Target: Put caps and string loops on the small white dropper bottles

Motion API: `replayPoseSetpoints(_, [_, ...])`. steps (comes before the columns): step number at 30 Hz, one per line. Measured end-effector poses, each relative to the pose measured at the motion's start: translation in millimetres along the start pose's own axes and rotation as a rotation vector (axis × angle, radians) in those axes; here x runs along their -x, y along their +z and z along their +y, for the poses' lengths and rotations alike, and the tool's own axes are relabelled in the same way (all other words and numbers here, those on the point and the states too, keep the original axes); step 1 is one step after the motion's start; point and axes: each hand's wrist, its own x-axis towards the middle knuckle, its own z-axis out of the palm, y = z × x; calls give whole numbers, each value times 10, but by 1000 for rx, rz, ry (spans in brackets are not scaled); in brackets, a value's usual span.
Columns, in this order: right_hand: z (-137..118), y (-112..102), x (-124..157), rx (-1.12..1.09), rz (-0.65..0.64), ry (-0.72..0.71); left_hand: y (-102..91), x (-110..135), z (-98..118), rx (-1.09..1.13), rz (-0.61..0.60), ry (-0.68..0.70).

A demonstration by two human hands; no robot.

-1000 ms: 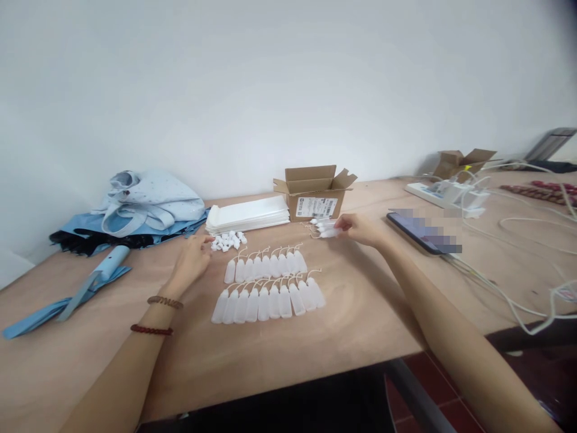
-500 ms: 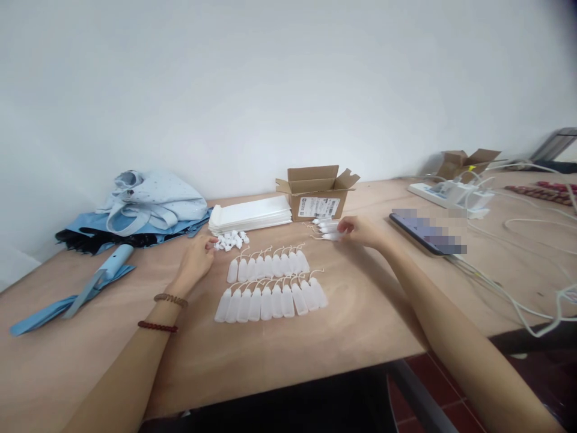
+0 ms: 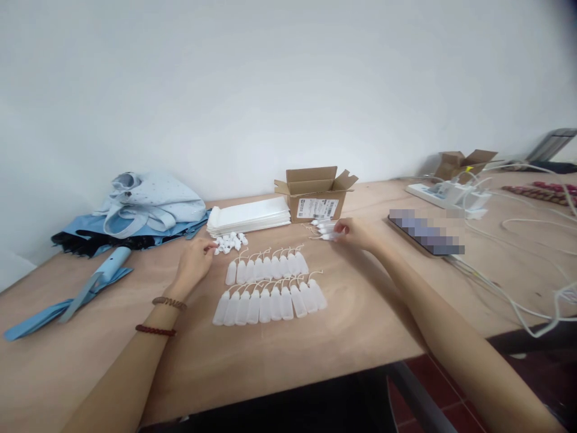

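While hovering at the cap pile (image 3: 229,242), left hand (image 3: 193,261): palm down at 11 o'clock from the bottle rows (image 3: 270,302), fingers (image 3: 210,246) loosely curled, thumb and forefinger nearly together right at the pile's edge; can't tell about any cap pinched in there, too small.
right hand (image 3: 356,231): out at 1 o'clock, fingers drawn almost closed on the end of one loose bottle (image 3: 330,236), lying on the table (image 3: 360,325) with a couple more just beside.
bottle rows: two tidy lines dead centre, packed side by side and touching, strings (image 3: 315,272) pointing to 12 o'clock.
box (image 3: 315,195): open cardboard at 12 o'clock, just behind the loose ones; stack of white bags (image 3: 247,215) beside, toward 11.
edges: phone (image 3: 424,231) and cables (image 3: 509,300) off at 3 o'clock, blue umbrella (image 3: 67,300) at 9.
risk one (just my guess): could sweep the 3 o'clock end of both rows out of line by dragging the right forearm back low.
risk two: could flick light caps rolling toward the table edge with a clumsy pinch.
risk three: could snag neighbouring strings and tug a second bottle along when lifting one.
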Motion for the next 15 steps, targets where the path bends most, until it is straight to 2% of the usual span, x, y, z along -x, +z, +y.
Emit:
replayPoseSetpoints(10, [118,123,-61,20,68,-22,-9,-12,21,0,-8,-73])
replayPoseSetpoints(15, [101,165,-66,29,101,-21,19,-33,1,22,-49,-92])
